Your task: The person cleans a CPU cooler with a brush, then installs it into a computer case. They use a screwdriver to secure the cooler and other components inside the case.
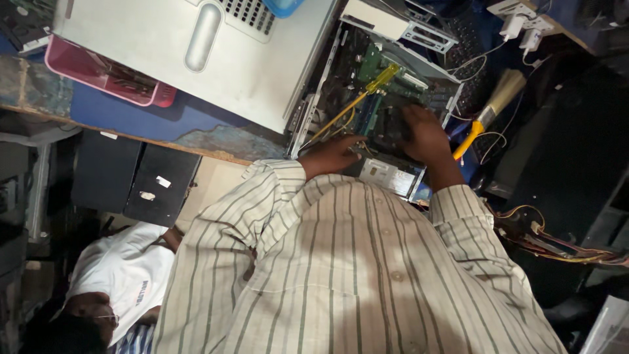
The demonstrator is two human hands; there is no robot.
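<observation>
- The open computer case lay in the upper middle of the frame on a blue-topped table; its green circuit board showed inside, with yellow cables running across it toward the lower left
- The hand at centre frame, the person's left hand, rested at the near edge of the case just beside the yellow cables; its fingers were curled inward fairly tight, though I could not tell whether they pinched anything
- The hand further right in the frame, the right hand, reached deeper into the case over a dark part of the interior; the fingers pointed down and were bent, and what they touched was hidden beneath them, so its grip could not be told
- Both striped shirt sleeves filled the lower half of the frame and covered the near side of the case
- A large grey side panel lay at the upper left, overlapping the case's left edge; a pink tray sat partly under it
- A brush with a yellow handle lay right of the case, near the right hand; white plugs sat at the upper right
- A tangle of coloured wires lay at the right edge
- Another person in a white shirt was at the lower left, well apart from the hands
</observation>
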